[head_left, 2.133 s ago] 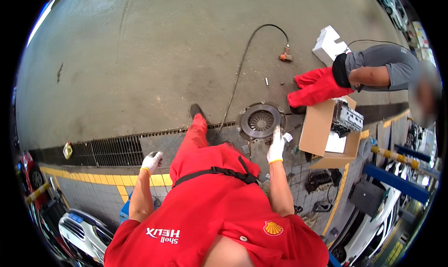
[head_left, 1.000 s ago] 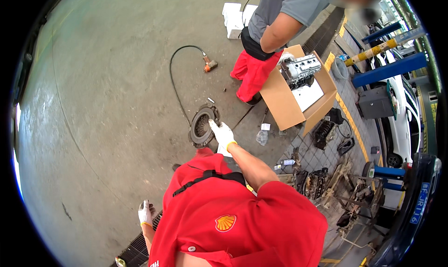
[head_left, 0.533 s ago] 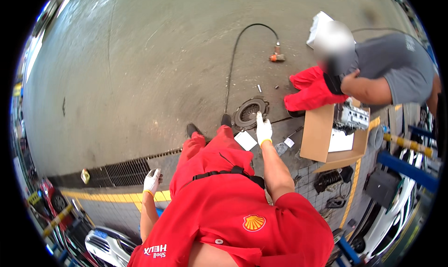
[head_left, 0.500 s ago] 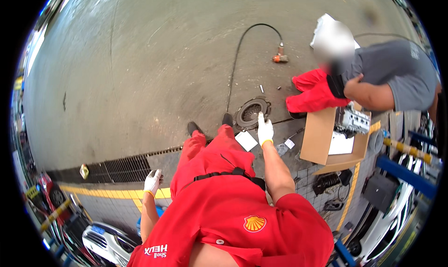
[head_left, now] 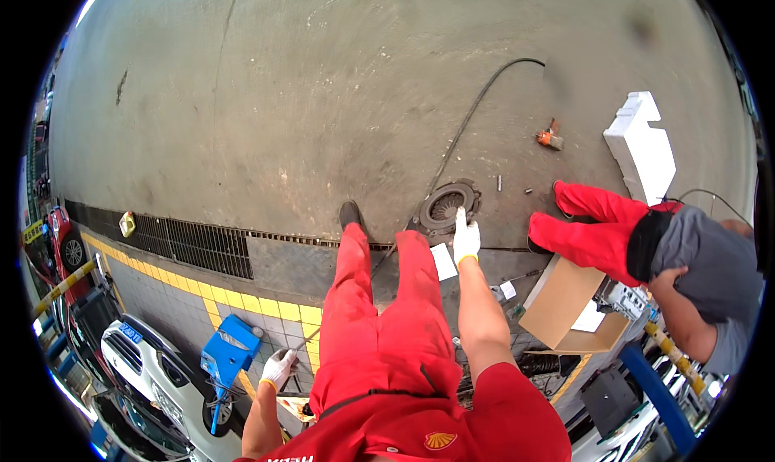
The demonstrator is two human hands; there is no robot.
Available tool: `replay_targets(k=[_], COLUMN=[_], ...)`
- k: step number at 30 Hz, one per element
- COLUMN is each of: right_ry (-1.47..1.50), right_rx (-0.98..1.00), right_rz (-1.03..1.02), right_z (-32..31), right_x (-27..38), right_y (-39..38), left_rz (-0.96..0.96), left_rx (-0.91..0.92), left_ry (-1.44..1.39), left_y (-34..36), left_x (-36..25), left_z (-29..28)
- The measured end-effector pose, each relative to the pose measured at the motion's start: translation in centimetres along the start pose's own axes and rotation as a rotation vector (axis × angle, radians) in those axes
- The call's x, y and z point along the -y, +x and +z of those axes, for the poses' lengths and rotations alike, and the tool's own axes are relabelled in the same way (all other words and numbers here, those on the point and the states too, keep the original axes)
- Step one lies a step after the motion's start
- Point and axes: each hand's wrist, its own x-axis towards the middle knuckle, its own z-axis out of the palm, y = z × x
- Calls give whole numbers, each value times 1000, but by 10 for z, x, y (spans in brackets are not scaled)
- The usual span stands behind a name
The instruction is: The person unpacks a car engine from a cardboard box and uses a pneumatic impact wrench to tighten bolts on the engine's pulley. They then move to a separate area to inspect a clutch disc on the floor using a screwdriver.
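My right hand (head_left: 466, 240), in a white glove, is held out in front of me with fingers stretched forward. It appears just beside a round clutch pressure plate (head_left: 464, 194) on the floor, with no contact that I can make out. A white sheet (head_left: 443, 262) lies near that hand. My left hand (head_left: 278, 367), also gloved, hangs low at my left side with loosely bent fingers and nothing visible in it. A dark hose (head_left: 468, 111) runs across the floor past the plate; a thin dark line passes close to my left hand.
An orange-and-brown air tool (head_left: 550, 136) lies beyond the plate, near a small metal cylinder (head_left: 500, 182). At right, a co-worker (head_left: 702, 248) bends beside an open cardboard box (head_left: 565, 300) and a white foam block (head_left: 642, 151). A floor grate (head_left: 194, 248), blue wheeled equipment (head_left: 232, 349) and a white car (head_left: 149, 381) are at left.
My view has shifted, so the floor items and co-worker appear farther right and lower. The blue equipment shows more fully. My legs have moved; both hands stay apart, at my sides and front.
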Motion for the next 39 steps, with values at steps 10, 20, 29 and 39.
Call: replay_targets(k=[10, 20, 29, 39], right_ry=[90, 94, 503, 374], right_rx=[47, 68, 313, 380], right_rz=[-33, -126, 18, 149], right_z=[147, 240, 257, 118], right_x=[80, 147, 183, 22], right_y=[81, 145, 187, 58], left_rz=[-227, -378, -377, -217], left_rx=[-162, -102, -133, -8], left_ry=[-163, -316, -303, -300], left_y=[39, 50, 66, 70], left_x=[51, 122, 127, 98], left_z=[-31, 9, 14, 1])
